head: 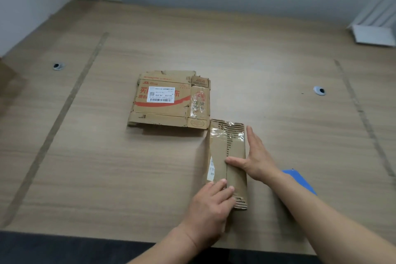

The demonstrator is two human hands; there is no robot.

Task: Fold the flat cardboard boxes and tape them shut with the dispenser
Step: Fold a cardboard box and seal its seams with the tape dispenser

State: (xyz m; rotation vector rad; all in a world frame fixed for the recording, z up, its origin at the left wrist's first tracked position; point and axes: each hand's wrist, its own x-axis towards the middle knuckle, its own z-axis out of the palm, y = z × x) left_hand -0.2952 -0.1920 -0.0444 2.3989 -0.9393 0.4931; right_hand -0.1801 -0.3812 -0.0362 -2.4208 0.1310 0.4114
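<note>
A small folded box [228, 163] lies on the wooden table [107, 167], lengthwise away from the person, with its two top flaps meeting along a centre seam. Clear tape and torn corrugation show at its far end, and a white label sits on its left side.

The left hand [211, 206] rests on the near end of the box, fingers curled down loosely with the fingertips [224, 182] pressing at the seam. It is pressing on the box, not gripping it. The right hand [257, 156] lies flat and spread against the right edge of the box, fingers straight and pointing away along that edge, thumb [234, 160] stretched left across the top to the seam. It holds nothing (it only braces the flap down).

Just beyond the far left corner of the box, touching or almost touching it, lies a stack of flat boxes [169, 100], the top one printed in red with a white shipping label and bearing crumpled clear tape on its right panel.

Right of the box, partly hidden behind the right forearm, a blue object [300, 180] lies on the table; what it is cannot be told. Far right of the box, at the table's back edge, stands a white tray [374, 35]. Two round cable holes sit in the table, one [58, 66] well left of the box and one [319, 90] to its far right.
</note>
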